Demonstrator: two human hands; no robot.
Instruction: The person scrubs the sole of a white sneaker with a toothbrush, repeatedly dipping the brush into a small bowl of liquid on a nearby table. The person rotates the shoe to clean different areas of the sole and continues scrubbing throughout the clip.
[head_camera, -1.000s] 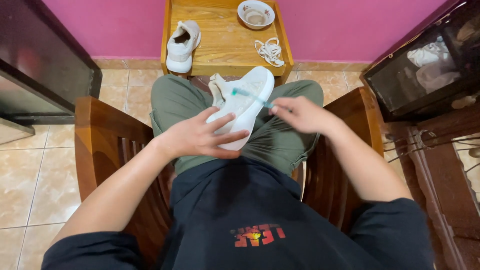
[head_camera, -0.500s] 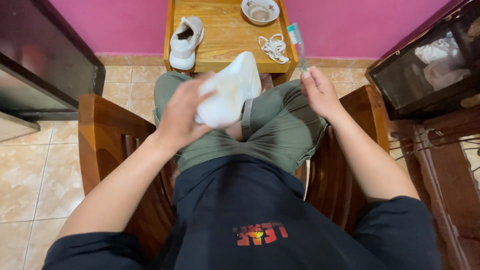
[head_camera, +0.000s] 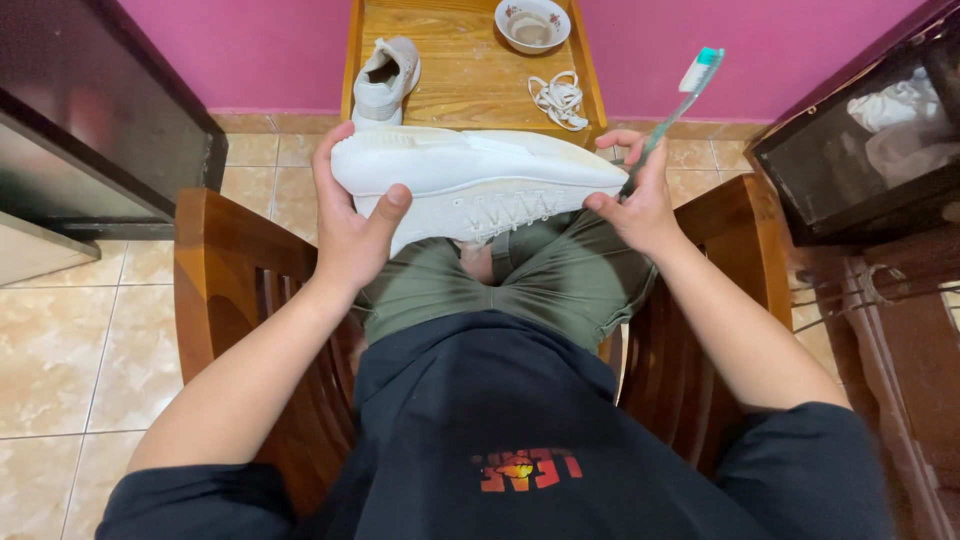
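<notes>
— Pink wall at the far side, tiled floor (head_camera: 60, 350) below, small wooden surface (head_camera: 470, 60) against the wall. Seated in a wooden armchair (head_camera: 230, 260), looking down at the lap.

— And in the hands?

— White sneaker (head_camera: 480, 180) held sideways above the knees, sole turned upward and toward the far side, lace eyelets facing near. Long axis running left to right, spanning from one hand to the other.

— Grip on each side?

— Left hand (head_camera: 350, 230) closed around the left end, thumb on the near face, fingers curled over the sole. Right hand (head_camera: 640, 195) steadying the right end with thumb and fingertips while also closed on a toothbrush (head_camera: 680, 95), bristle head pointing up and away to the far right, clear of the sneaker.

— Nearer hand to the brush work?

— Right, since the toothbrush sits only there; sneaker lies just left of that hand.

— Counts?

— Two sneakers: one held, a second sneaker (head_camera: 385, 75) on the surface. One toothbrush. One small bowl (head_camera: 532, 22) at the far edge, one bundle of white laces (head_camera: 560, 100) beside it. Dark cabinet (head_camera: 860, 130) at right, dark furniture (head_camera: 90, 120) at left.
</notes>
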